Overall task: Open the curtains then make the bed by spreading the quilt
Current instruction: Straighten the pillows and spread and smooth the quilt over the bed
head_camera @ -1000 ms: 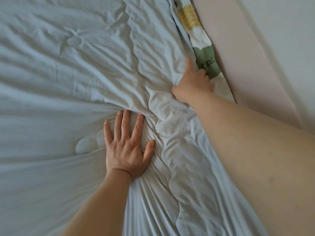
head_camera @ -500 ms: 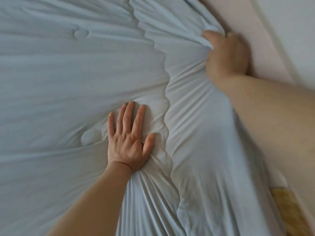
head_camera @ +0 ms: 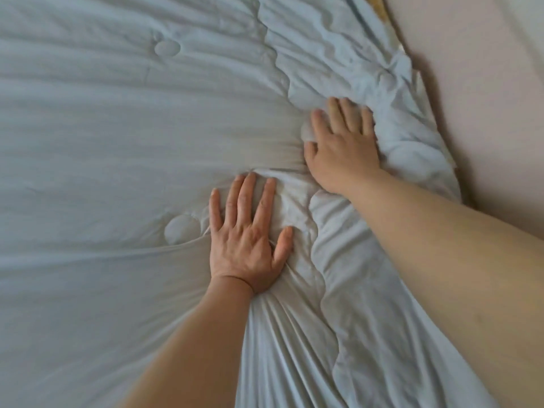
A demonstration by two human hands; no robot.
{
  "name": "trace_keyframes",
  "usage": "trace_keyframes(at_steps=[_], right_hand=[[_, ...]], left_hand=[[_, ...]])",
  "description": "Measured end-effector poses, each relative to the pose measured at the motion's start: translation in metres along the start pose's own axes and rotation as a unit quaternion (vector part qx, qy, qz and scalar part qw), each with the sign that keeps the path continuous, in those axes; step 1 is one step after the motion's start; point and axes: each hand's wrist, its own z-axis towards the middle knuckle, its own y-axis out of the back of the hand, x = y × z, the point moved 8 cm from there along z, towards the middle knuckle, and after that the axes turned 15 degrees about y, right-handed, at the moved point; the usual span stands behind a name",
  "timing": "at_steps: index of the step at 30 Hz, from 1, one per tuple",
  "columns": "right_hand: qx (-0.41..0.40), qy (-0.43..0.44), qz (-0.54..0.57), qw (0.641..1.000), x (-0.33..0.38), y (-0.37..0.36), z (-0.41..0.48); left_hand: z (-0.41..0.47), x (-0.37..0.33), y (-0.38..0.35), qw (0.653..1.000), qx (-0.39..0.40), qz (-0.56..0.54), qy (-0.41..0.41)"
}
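Note:
A pale blue-grey quilt [head_camera: 103, 142] covers nearly the whole head view, creased and stitched with round tufts. My left hand [head_camera: 250, 240] lies flat on it near the middle, fingers straight and spread, pressing the cloth down. My right hand [head_camera: 343, 145] rests farther up and to the right, fingers extended on a bunched fold of the quilt close to its right edge. The edge beside it is crumpled into a heap [head_camera: 412, 136]. No curtains show here.
A pinkish wall or headboard panel [head_camera: 485, 98] runs along the right side, hard against the quilt's edge. A thin strip of yellow patterned fabric [head_camera: 378, 8] peeks out at the top right between quilt and wall.
My right hand let go of the quilt's edge by the wall and came back left and down, now lying flat on the cloth. My left hand stayed pressing in place.

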Motion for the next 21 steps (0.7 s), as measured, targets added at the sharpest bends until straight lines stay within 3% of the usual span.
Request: trace_keyframes(at_steps=[3, 7, 12, 17, 21], right_hand=[[0.015, -0.113, 0.043, 0.993, -0.04, -0.018, -0.023], [-0.008, -0.108, 0.025, 0.994, -0.029, -0.022, -0.023], [-0.001, -0.106, 0.034, 0.994, -0.034, -0.025, -0.026], [-0.009, -0.106, 0.038, 0.994, -0.033, -0.021, -0.02], [-0.078, -0.17, 0.064, 0.98, -0.027, 0.004, 0.005]], left_hand=[[0.002, 0.001, 0.0, 1.0, -0.009, -0.008, -0.001], [0.011, 0.007, 0.004, 0.998, -0.019, -0.041, 0.046], [0.069, 0.035, 0.005, 0.981, -0.027, -0.051, 0.188], [0.1, 0.036, -0.011, 0.986, 0.015, 0.016, 0.168], [0.1, 0.036, -0.011, 0.984, 0.018, 0.025, 0.173]])
